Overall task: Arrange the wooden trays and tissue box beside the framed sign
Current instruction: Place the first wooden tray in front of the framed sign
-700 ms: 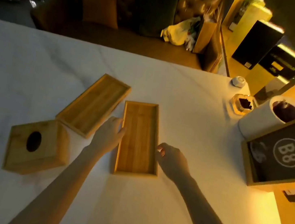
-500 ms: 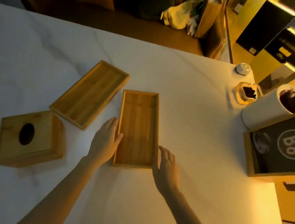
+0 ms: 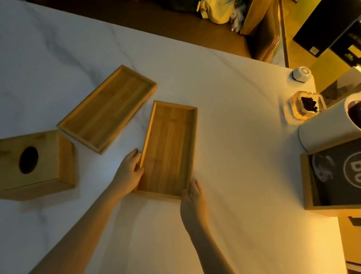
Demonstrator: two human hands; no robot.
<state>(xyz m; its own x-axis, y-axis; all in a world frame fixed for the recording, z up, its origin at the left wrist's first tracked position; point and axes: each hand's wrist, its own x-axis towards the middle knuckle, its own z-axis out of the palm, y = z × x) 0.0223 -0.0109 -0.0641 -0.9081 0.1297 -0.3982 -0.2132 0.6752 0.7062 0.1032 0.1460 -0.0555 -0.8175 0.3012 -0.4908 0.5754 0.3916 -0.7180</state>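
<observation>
While both palms pressed flat against the long sides of the nearer wooden tray [image 3: 168,150], the person seemed to be on the first of the three pieces, squaring it up before shifting it. The left hand [image 3: 129,172] lay with fingers straight along the tray's left rim near the close corner, and the right hand [image 3: 193,200] did the same at the right rim; neither was curled under the wood, so the tray was bracketed rather than gripped, and it sat flat on the white tabletop [image 3: 240,168]. The second tray [image 3: 108,108] lay angled just to the left, untouched, and the tissue box [image 3: 32,163] stood further left, its oval slot up. The framed sign [image 3: 350,174] marked B8 leaned at the right edge, well apart from all three. To my eye the next move called for sliding or lifting that tray rightward into the bare stretch beside the frame, keeping clear of the white cylinder [image 3: 338,126] behind it.
</observation>
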